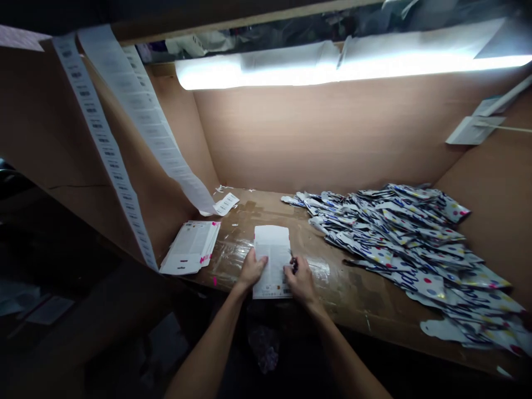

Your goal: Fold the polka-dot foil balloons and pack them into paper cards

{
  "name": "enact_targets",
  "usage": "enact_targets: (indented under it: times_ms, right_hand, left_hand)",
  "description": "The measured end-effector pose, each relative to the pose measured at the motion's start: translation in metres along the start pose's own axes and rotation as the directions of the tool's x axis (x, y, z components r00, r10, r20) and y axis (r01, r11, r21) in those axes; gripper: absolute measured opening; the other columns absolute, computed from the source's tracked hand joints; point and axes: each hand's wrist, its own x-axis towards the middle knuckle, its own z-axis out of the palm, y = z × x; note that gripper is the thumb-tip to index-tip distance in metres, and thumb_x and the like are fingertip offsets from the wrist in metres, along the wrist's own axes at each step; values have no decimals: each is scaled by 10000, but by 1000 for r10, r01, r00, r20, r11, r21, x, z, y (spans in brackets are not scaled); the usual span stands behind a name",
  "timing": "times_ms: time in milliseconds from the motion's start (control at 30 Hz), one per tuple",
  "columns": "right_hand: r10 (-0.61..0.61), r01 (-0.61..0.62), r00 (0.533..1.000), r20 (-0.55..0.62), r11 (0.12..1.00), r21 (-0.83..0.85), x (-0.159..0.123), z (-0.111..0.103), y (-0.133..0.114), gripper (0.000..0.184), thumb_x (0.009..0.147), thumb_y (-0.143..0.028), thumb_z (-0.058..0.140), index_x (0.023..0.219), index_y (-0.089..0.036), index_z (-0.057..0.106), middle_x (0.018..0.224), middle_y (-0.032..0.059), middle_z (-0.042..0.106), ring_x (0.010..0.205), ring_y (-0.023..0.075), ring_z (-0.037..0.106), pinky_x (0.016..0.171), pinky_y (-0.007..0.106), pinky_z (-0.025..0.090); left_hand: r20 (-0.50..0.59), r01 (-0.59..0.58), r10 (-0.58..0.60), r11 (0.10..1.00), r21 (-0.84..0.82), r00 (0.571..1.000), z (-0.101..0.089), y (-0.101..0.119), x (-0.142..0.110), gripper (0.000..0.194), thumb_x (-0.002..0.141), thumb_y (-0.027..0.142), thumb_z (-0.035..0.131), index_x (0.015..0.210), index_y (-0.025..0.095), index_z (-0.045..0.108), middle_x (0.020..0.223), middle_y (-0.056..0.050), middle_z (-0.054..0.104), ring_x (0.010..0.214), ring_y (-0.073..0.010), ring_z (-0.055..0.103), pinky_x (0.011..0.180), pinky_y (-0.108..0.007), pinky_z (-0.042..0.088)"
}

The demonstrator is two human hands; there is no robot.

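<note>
A white printed card (272,260) lies at the front edge of the work surface, its small print and marks near the bottom end. My left hand (251,269) grips its left edge, with the thumb on the face. At the card's right edge, my right hand (302,281) is closed around a small dark tool (295,265); its exact kind is too small to tell. The right fingers also touch the card. Left of my hands sits a stack of similar white cards (193,246) with pink marks along the edges.
A large pile of dotted, shiny packets (399,244) covers the right side. Strips of barcode labels (110,152) hang at the left, one reaching the surface. A bright tube light (291,72) runs above the brown back wall (291,138). The surface (249,210) is taped cardboard.
</note>
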Motion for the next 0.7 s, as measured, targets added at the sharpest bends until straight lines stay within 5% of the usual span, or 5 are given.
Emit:
enact_targets:
  times_ms: [100,233,433,567,700]
  right_hand:
    - [2,9,1000,-23,895,446,6,-23,-8,451,844,-433,735,1200,-205,579,949,35,666,787,195,596,748,290,483]
    - [-170,85,977,125,860,504,12,-47,-19,416,841,-465,766,1160,-208,693,990,45,721,912,233,629,870,326,504]
    - [-100,-180,926,365,731,658,1,-55,-21,487,752,-487,849,1125,-193,743,1071,93,763,992,311,683,938,424,524]
    - [-108,-573,689,717,524,630,-35,-40,-33,549,703,-412,902,1153,-153,724,984,105,762,887,274,721,860,394,542]
    - [-175,-723,471,864,485,492,-63,-22,-44,500,684,-391,903,1070,-119,742,943,100,752,832,238,715,822,350,532]
  left_hand:
    - [-51,-204,197,937,-283,979,4,1,-21,482,928,442,647,1328,193,545,1209,-119,717,1116,-261,677,985,-382,538]
    - [-86,-285,272,916,-282,958,6,-3,-40,510,862,505,735,1265,215,620,1207,-106,709,1136,-296,647,1003,-405,519]
    - [255,-12,192,818,-575,948,-2,10,-56,680,780,777,681,1112,185,718,1090,-146,741,1087,-340,680,969,-458,537]
    - [373,195,87,731,-654,924,-10,35,-68,512,748,608,800,1056,202,748,1038,-131,755,943,-311,719,882,-444,560]
    - [408,190,188,666,-722,894,-13,48,-77,357,732,492,846,916,211,726,1188,-143,729,1168,-319,666,1017,-424,499]
